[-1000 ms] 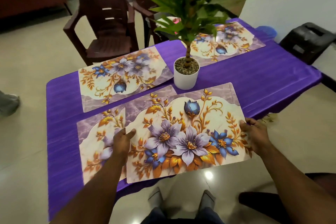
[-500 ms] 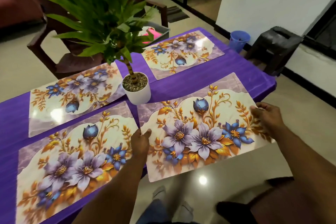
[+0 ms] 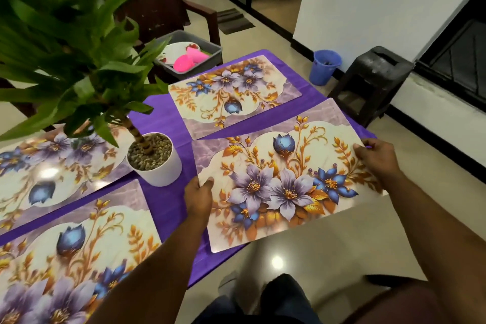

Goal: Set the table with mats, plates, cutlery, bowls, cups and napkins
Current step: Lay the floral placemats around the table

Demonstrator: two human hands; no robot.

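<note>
A floral place mat (image 3: 284,179) lies at the near right corner of the purple table (image 3: 168,200), its near edge hanging past the table's edge. My left hand (image 3: 197,198) grips its left edge, thumb on top. My right hand (image 3: 378,158) pinches its right edge. Three more floral mats lie on the cloth: one at the far right (image 3: 231,95), one at the near left (image 3: 71,250), one at the far left (image 3: 52,166). A grey tub (image 3: 210,47) on a chair behind the table holds a white plate (image 3: 175,52) and pink cups (image 3: 186,60).
A white pot (image 3: 157,168) with a tall leafy plant (image 3: 65,47) stands mid-table, its leaves covering part of the far left. On the floor at the right are a blue bucket (image 3: 324,67) and a black stool (image 3: 370,81). Brown chairs stand behind the table.
The mat in my hands has moved right, off the near left mat it overlapped, to the table's right corner. My view has shifted right with it.
</note>
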